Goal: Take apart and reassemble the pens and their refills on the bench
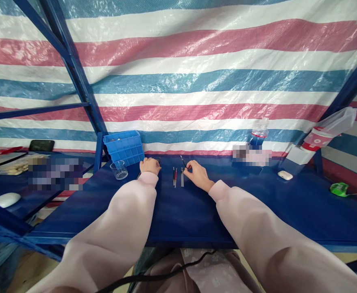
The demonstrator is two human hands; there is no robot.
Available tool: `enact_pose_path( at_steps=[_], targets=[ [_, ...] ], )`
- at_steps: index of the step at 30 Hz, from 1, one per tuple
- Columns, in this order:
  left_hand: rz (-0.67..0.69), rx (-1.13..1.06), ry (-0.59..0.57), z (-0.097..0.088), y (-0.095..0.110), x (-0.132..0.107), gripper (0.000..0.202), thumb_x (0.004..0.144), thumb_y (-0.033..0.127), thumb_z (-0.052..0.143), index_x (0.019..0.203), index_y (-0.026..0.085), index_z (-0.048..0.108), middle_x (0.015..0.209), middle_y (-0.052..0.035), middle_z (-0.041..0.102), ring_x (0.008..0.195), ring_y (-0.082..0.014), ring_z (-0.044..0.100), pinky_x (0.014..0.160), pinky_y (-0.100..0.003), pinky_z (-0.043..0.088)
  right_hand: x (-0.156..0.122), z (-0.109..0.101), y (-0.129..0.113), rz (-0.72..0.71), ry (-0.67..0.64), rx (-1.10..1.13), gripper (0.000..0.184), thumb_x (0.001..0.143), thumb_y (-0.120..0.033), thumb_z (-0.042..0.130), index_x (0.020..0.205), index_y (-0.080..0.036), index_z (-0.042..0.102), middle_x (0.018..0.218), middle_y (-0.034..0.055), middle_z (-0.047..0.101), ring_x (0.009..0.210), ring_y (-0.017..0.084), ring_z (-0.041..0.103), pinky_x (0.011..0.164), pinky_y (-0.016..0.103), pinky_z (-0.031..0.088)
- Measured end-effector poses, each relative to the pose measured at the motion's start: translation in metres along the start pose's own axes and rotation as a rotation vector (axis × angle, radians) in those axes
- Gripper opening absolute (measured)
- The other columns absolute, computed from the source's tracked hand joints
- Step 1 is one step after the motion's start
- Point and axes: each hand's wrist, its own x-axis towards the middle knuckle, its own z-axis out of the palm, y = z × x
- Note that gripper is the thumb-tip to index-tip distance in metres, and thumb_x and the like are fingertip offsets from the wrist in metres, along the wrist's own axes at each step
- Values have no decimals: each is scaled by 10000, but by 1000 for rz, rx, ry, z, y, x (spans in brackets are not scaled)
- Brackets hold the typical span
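Both my arms in pale pink sleeves reach out over a dark blue table (178, 211). My left hand (149, 165) is closed, knuckles up, around a thin dark tool whose tip shows by its thumb. My right hand (197, 173) pinches another thin dark stick (182, 161) that points up and away. Between the hands, a few thin tools (177, 177) lie side by side on the table, one with a red part. A small clear cup (119, 169) stands just left of my left hand.
A blue compartment box (124, 147) sits behind the cup. A water bottle (259, 134), white earbud case (285, 175), red-and-white cup (317, 140) and green object (338, 189) are at the right. Left shelf holds a phone (41, 145) and white mouse (6, 199).
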Motion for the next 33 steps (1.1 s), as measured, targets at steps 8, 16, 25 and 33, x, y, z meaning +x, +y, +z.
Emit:
enact_pose_path(
  at_steps=[8, 16, 25, 33],
  targets=[
    [-59, 95, -39, -2, 2, -5, 104, 713, 228, 599, 766, 200, 684, 992, -86, 622, 1056, -260, 464, 848, -345, 338, 2, 2, 1, 168, -5, 129, 154, 734, -354, 502, 699, -204, 497, 739, -21, 533, 680, 133, 505, 617, 255, 357],
    [57, -160, 230, -12, 16, -15, 259, 789, 391, 488, 760, 215, 676, 847, -60, 639, 897, -223, 541, 747, -305, 390, 6, 6, 7, 171, 10, 363, 164, 723, -356, 505, 691, -196, 521, 667, -27, 541, 628, 134, 503, 603, 256, 377],
    [382, -887, -146, 8, 41, -28, 425, 722, 527, 513, 761, 136, 674, 670, -19, 639, 605, -128, 529, 566, -221, 393, 5, 11, -3, 11, 5, 493, 168, 736, -352, 506, 700, -188, 516, 655, -27, 525, 585, 110, 467, 577, 238, 395],
    [336, -1067, -187, 7, 42, -27, 334, 671, 457, 566, 650, 125, 600, 560, 6, 550, 523, -100, 476, 511, -214, 380, 3, 11, -7, -31, -20, 445, 155, 727, -343, 531, 695, -192, 522, 669, -28, 531, 599, 109, 476, 585, 236, 404]
  ],
)
